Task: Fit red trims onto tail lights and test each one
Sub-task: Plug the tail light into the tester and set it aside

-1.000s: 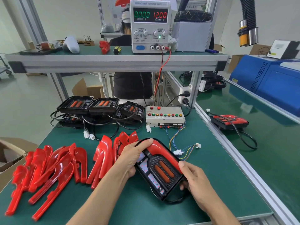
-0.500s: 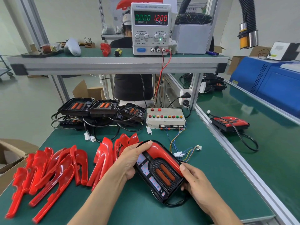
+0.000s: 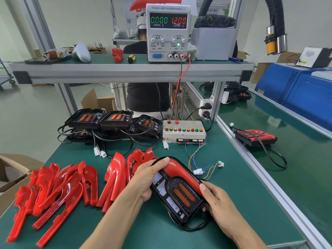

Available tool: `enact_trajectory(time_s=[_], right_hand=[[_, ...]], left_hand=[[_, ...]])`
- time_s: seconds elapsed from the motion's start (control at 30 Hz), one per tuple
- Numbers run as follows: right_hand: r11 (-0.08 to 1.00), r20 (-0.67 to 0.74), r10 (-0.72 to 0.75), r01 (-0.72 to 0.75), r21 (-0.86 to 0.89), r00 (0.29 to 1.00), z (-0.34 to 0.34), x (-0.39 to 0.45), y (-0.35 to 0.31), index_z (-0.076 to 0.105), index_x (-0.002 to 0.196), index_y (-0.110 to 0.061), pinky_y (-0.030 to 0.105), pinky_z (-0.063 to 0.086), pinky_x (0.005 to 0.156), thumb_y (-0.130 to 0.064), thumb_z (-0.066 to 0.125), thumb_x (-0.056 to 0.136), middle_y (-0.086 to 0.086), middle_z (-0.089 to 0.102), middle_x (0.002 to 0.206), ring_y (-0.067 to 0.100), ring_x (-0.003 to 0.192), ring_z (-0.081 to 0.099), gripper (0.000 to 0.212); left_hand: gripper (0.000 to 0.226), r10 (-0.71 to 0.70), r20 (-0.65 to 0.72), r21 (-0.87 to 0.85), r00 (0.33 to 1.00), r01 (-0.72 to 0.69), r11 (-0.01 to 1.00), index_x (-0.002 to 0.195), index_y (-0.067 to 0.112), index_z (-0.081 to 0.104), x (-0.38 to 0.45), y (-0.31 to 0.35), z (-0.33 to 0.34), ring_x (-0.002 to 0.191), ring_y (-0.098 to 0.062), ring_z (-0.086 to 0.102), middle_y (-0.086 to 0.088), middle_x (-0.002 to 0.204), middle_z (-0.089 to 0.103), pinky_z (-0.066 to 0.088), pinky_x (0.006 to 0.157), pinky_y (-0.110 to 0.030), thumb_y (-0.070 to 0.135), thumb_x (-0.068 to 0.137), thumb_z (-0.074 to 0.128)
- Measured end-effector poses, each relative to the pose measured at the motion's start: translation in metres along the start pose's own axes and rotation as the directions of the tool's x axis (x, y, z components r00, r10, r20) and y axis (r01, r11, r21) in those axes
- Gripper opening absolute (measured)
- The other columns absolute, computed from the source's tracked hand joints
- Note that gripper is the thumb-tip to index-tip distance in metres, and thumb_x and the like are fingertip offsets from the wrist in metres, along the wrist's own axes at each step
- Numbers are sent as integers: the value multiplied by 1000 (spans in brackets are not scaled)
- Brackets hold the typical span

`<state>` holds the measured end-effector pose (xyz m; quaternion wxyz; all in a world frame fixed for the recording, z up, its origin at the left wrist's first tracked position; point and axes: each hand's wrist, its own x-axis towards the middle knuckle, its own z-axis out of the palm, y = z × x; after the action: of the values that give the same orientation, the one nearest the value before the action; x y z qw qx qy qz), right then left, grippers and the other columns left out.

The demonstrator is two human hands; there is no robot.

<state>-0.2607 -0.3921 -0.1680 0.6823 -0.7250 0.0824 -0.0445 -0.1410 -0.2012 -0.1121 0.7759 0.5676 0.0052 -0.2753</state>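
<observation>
A black tail light (image 3: 179,196) with two orange lenses lies tilted on the green mat, a red trim (image 3: 181,172) seated along its upper right edge. My left hand (image 3: 146,178) grips its left side, thumb pressed on the trim's top. My right hand (image 3: 214,200) holds the lower right edge, thumb on the trim's end. Its black cable loops out beneath. Loose red trims (image 3: 53,193) lie spread at the left. Bare tail lights (image 3: 115,120) are stacked at the back.
A white test box (image 3: 184,131) with coloured buttons sits behind, its wired connectors (image 3: 198,171) lying close to the light. A power supply (image 3: 168,31) on the shelf reads 0.000 and 12.00. A finished tail light (image 3: 255,136) lies on the right bench. A person sits opposite.
Both hands keep their grip on the tail light. My right thumb has slid a little up along the trim's end; the light has barely shifted.
</observation>
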Motion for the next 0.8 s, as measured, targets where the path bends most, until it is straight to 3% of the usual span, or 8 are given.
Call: enact_trajectory(time_s=[0.1, 0.3, 0.47, 0.67, 0.8], right_hand=[[1000, 5, 3, -3, -7, 1000, -1, 0, 1, 74, 113, -29, 26, 46, 63, -45, 51, 103, 0, 70, 89, 13, 77, 53, 30], [1000, 0, 5, -5, -20, 1000, -2, -1, -3, 75, 110, -28, 26, 47, 63, -46, 51, 96, -2, 69, 87, 10, 75, 54, 33], [995, 32, 75, -73, -71, 997, -9, 1, -9, 75, 110, -27, 29, 43, 65, -34, 52, 105, 13, 69, 94, 18, 78, 52, 25], [987, -4, 29, -29, -161, 1000, 1, 1, -19, 74, 110, -35, 21, 40, 59, -67, 54, 91, -8, 62, 77, 12, 65, 47, 42], [984, -25, 4, -8, -176, 1000, 2, 2, -18, 73, 109, -40, 16, 39, 57, -71, 53, 91, -11, 60, 72, 13, 59, 46, 41]], left_hand=[[30, 4, -6, -11, 1000, -4, 1000, 93, 4, 78, 0, 1, 1, 76, -27, 73, -20, 94, 76, 61, 80, -39, 25, 71, 81], [36, 10, -5, -5, 1000, -10, 1000, 100, 1, 76, 1, 0, 0, 78, -28, 73, -20, 95, 76, 61, 82, -39, 24, 73, 80], [33, 5, -15, 9, 1000, -5, 1000, 102, 1, 75, 2, 0, -1, 81, -28, 73, -20, 98, 76, 60, 84, -41, 23, 78, 80], [25, 9, -46, -26, 999, -10, 1000, 95, 5, 75, 2, 1, -1, 70, -25, 74, -18, 88, 76, 61, 63, -33, 20, 76, 81], [39, 19, 8, -16, 1000, -19, 1000, 99, 4, 75, -1, 3, -4, 81, -27, 74, -20, 98, 76, 60, 68, -32, 32, 73, 82]])
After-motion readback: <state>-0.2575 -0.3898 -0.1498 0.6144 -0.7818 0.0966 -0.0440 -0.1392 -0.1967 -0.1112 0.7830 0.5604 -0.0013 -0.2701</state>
